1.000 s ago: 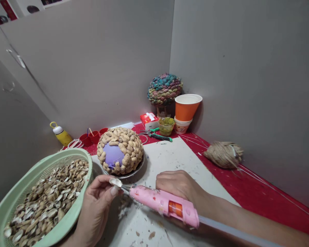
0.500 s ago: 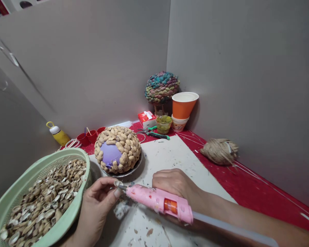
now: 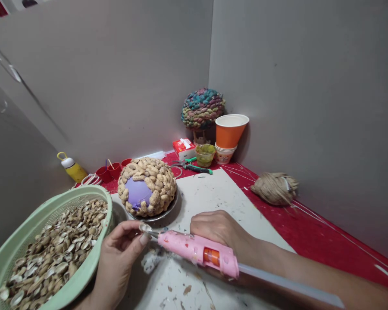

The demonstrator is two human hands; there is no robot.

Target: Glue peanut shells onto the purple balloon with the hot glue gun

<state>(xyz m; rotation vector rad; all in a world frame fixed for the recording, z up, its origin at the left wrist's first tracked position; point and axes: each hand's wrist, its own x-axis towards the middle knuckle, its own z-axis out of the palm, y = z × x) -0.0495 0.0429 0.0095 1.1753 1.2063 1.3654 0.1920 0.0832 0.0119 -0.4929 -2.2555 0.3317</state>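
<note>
Between thumb and fingertips, my left hand (image 3: pixel 121 254) pinches a peanut shell half (image 3: pixel 145 227), its hollow side facing the glue gun. My right hand (image 3: pixel 216 228) grips a pink hot glue gun (image 3: pixel 194 252), whose metal nozzle meets or nearly meets the shell. A long translucent glue stick (image 3: pixel 287 284) sticks out of the gun's rear. Just beyond my left hand, a purple balloon (image 3: pixel 138 192) covered mostly in peanut shells (image 3: pixel 163 183) rests on a metal dish (image 3: pixel 172 207); a bare patch faces me. At left stands a green basket (image 3: pixel 98 249) full of shell halves (image 3: pixel 58 254).
Behind are a yellow bottle (image 3: pixel 75 171), red cups (image 3: pixel 104 174), pliers (image 3: pixel 197 168), a tub (image 3: pixel 205 156), stacked paper cups (image 3: pixel 230 133) and a coloured shell-covered ball (image 3: pixel 203 108). A twine ball (image 3: pixel 274 188) lies right on the red cloth (image 3: pixel 310 228). Grey walls (image 3: pixel 132 77) enclose the table.
My left hand and the shell have shifted slightly left, and the glue gun has moved a little left with them. Both holds are the same.
</note>
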